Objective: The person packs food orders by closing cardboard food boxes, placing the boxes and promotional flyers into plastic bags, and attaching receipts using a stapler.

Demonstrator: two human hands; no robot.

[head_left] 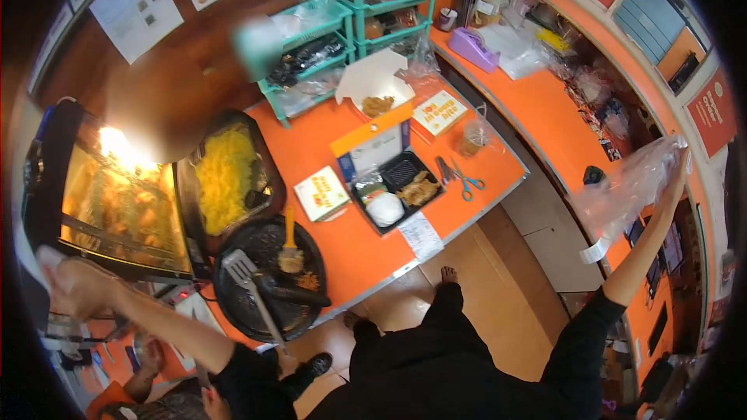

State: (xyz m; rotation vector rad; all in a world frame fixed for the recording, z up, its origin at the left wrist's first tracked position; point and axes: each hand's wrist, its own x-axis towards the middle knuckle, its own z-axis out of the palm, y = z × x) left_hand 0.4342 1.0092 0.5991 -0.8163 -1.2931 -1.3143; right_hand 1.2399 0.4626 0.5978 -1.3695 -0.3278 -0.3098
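My right hand (682,167) is raised at the far right, closed on the top of a clear plastic bag (632,185) that hangs to the left of my forearm. My left hand (82,288) reaches out at the far left, beside the lit glass food warmer (128,210). Motion smears its fingers, and a blurred whitish thing (50,260) shows at them. On the orange table (299,144) between my arms lies a black meal tray (389,216) with rice and chicken, its orange-and-blue lid (373,140) standing up behind. A paper slip (420,235) sits at its front edge.
A stone mortar (253,303) holds a spatula (253,284) and a brush (291,249). Nearby are a tray of yellow food (226,175), boxes (320,193), an open white box (373,82), scissors (467,183) and green racks (358,0). Another person's hand (148,354) shows lower left.
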